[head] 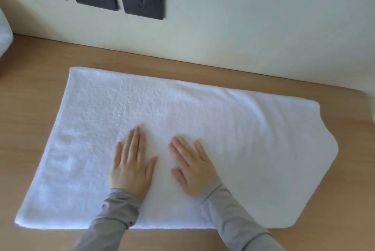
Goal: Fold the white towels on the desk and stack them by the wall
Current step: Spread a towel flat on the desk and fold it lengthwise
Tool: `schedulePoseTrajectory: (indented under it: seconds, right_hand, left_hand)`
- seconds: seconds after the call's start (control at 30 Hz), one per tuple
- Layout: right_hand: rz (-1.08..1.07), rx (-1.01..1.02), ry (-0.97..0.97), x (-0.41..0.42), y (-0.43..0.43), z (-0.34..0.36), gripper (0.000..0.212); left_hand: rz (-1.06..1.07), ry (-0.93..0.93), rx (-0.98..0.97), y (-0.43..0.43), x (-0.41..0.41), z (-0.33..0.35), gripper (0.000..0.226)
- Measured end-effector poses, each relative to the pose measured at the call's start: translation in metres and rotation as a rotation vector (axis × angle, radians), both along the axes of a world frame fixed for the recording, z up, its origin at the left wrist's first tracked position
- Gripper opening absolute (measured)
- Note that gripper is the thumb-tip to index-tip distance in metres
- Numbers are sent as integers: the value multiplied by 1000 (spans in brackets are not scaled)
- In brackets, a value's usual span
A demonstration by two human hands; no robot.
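- Both palms lie flat, fingers straight, side by side: left hand [132,161], right hand [192,167], pressing the white towel [253,139].
- It lies spread across the desk [24,112]; this looks like smoothing, and next comes gripping an end to fold it over.
- Beyond, the wall [243,17], where a stack belongs.

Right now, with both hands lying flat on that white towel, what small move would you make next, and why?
Probably slide the right hand outward toward the right end of the towel. Both hands, left hand included, lie flat mid-towel on the desk. The left side looks smooth, but the right end is rippled and uneven, so it likely needs flattening before folding.
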State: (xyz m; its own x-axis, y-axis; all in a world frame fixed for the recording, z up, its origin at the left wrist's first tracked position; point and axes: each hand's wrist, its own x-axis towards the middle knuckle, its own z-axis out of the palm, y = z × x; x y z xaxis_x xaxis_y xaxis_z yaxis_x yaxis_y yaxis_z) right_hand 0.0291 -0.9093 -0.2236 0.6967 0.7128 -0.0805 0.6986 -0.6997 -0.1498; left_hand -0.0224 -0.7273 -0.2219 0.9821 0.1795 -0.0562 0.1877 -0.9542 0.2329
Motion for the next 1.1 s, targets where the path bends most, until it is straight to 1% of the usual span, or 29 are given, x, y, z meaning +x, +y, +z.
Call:
schedulePoseTrajectory:
  seconds: [0.07, 0.17, 0.23, 0.3, 0.37, 0.4, 0.43, 0.47, 0.53, 0.57, 0.6, 0.67, 0.7, 0.8, 0.87, 0.93, 0.97, 1.03, 1.07, 1.1]
  right_hand:
    - [-93, -48, -10, 27, -42, 0, 57]
    - [-323, -126, -44, 71, -110, 4, 61]
    - [-468, -161, -31, 94, -142, 5, 62]
    - [-584, -152, -29, 100, -146, 6, 62]
    - [-620, -33, -29, 82, -121, 11, 62]
    - [-582, 41, -21, 65, -102, 14, 61]
    - [-484, 106, -21, 41, -81, 15, 60]
    - [-333, 146, -23, 13, -61, 13, 60]
    - [-32, 102, 12, -43, -34, 9, 61]
    - [52, 62, 29, -62, -33, 6, 61]
    - [83, 49, 36, -72, -39, 2, 60]
    - [22, 59, 32, -68, -66, 0, 56]
    - [-41, 42, 27, -60, -83, 3, 54]
    - [-264, 9, -78, -29, -140, 15, 53]
    - [-435, 101, -156, -12, -182, 24, 55]
    - [-708, 323, -195, -2, -226, 32, 54]
    - [-894, 483, -159, -1, -246, 37, 51]
    - [-1332, 810, -8, -9, -272, 40, 44]
    - [-1527, 957, 115, -14, -278, 38, 41]
    - [-1631, 1112, 251, -17, -282, 35, 39]
  left_hand:
    - [3, -8, 18, 2, -1, -4, 71]
    - [11, -18, 43, 1, 0, -6, 71]
    - [27, -17, 53, -2, 0, -5, 72]
    - [36, -11, 65, -3, 0, -3, 73]
    - [41, 1, 77, -5, 0, -1, 73]
    - [45, 10, 79, -6, 0, 0, 73]
    - [48, 15, 77, -7, 0, 1, 74]
    - [53, 18, 71, -7, 0, 2, 74]
    - [57, 13, 57, -8, -1, 3, 75]
    - [56, 9, 54, -7, -1, 3, 75]
    - [53, 9, 55, -7, -2, 3, 74]
    - [53, 16, 63, -7, -2, 3, 72]
    - [53, 22, 66, -7, -2, 2, 72]
    - [56, 44, 59, -6, -1, 0, 72]
    - [69, 33, 46, -7, -2, -2, 73]
    - [75, 8, -5, -13, -3, -1, 74]
    - [68, -7, -37, -22, -2, 2, 75]
    - [6, -47, -86, -54, 5, 11, 78]
    - [-47, -64, -104, -76, 9, 15, 79]
    - [-109, -74, -118, -101, 14, 19, 79]
